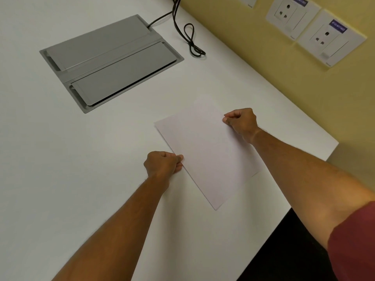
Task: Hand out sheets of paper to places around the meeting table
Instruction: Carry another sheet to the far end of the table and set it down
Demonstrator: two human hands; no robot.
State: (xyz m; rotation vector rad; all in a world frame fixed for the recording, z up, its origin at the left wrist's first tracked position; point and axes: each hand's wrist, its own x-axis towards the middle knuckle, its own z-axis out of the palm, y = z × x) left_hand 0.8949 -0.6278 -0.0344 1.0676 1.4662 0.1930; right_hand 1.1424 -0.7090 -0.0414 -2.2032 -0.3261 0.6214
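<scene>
A blank white sheet of paper [205,151] lies turned at an angle on the white meeting table [60,159], near its right end. My left hand [162,164] pinches the sheet's left edge between thumb and fingers. At the sheet's far right edge, my right hand [241,122] is closed on the paper. Both forearms reach in from the bottom of the view. Whether the sheet rests flat or is slightly lifted I cannot tell.
A grey metal cable box [109,61] with two closed lids is set into the table at the upper left. A black cable [188,35] loops beside it. The yellow wall [263,57] carries white power sockets [292,15]. The table's corner [332,147] is at right.
</scene>
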